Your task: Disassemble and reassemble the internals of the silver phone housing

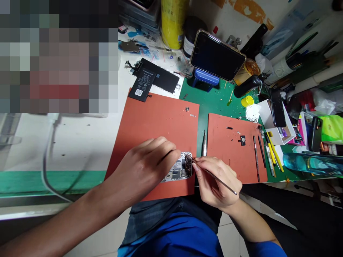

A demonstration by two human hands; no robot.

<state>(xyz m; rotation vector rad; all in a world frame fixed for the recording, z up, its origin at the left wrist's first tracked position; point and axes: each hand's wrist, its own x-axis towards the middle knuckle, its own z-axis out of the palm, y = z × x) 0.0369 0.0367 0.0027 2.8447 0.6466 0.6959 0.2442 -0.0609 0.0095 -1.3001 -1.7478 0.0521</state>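
Note:
An opened phone [176,174] lies on the orange mat [158,121], its boards and metal parts exposed. My left hand [147,167] is closed over the phone's left end, fingers curled down; the fingertips are partly hidden. In a pinch, my right hand [218,182] has a thin metal pry tool [228,187], whose tip meets the phone's right end. Just right of the mat lies a silver screwdriver [204,144]. Small metal pieces [187,109] rest near the mat's upper right. A black battery [143,84] overlaps the mat's top left corner, against a dark screen panel [167,76].
A second orange mat [243,157] at right holds small parts and slim tools [256,157]. Behind, a phone [218,55] leans on a blue stand [205,79]. Yellow pens [274,151], a white box [268,112] and a blue bottle [308,162] crowd the right. A white cable [46,157] hangs at left.

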